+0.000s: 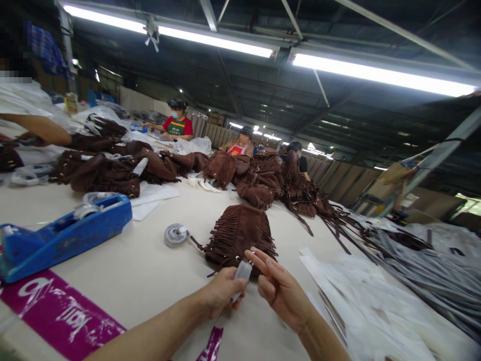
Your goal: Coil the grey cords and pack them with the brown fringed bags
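A dark brown fringed bag (pixel 242 230) lies on the table in front of me. At its near edge, my left hand (pixel 225 288) is closed around a pale, whitish wrapped piece (pixel 243 271); whether it is part of a strap I cannot tell. My right hand (pixel 280 286) is beside it, index and middle fingers stretched towards the small metal fittings on the bag's near edge. No object shows in those fingers. From the bag's left side a brown strap runs to a coil wrapped in translucent film (pixel 175 235).
A blue tape dispenser (pixel 67 235) stands at left above a purple printed strip (pixel 63 316). Piled brown bags (pixel 259 175) line the table's far side. White sheets (pixel 349 296) and grey wrapped straps (pixel 424 276) lie at right. Several people work around the table.
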Demonstrator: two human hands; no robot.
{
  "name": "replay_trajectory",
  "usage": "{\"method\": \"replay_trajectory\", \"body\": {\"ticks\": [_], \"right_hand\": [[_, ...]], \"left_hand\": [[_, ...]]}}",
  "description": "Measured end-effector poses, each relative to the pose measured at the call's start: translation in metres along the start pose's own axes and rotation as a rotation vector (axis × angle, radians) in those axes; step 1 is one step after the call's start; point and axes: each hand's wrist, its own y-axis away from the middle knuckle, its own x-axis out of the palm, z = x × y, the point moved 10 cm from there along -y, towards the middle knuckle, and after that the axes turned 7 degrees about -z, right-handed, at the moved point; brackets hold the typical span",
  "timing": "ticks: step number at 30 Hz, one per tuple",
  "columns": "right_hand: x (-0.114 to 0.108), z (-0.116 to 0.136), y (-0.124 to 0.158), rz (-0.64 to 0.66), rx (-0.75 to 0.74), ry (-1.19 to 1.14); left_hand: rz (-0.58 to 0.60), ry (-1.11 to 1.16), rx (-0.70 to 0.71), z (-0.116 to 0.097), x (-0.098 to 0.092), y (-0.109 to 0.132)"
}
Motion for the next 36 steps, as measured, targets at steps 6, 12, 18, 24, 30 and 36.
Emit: {"method": "replay_trajectory", "body": {"ticks": [6, 12, 18, 24, 30, 36], "right_hand": [[0.001, -0.045, 0.026, -0.069, -0.021, -0.163], [-0.019, -0.066, 0.029, -0.249, -0.127, -0.124], [-0.026, -0.068, 0.028, -0.26, -0.218, 0.014], [-0.03, -0.072, 0.025, -0.262, -0.247, 0.091], [-0.025, -0.074, 0.024, -0.278, -0.286, 0.118], [-0.044, -0.082, 0.021, -0.312, -0.29, 0.188]], "left_hand": [[-0.06, 0.069, 0.097, 0.002, 0.011, -0.006], [-0.026, 0.062, 0.094, 0.0, 0.016, -0.004], [0.031, 0.064, 0.08, -0.005, 0.018, 0.001], [0.072, 0.083, 0.077, -0.01, 0.019, 0.005], [0.069, 0.155, 0.032, -0.002, 0.02, 0.003], [-0.021, 0.176, 0.004, 0.006, 0.011, -0.004]]}}
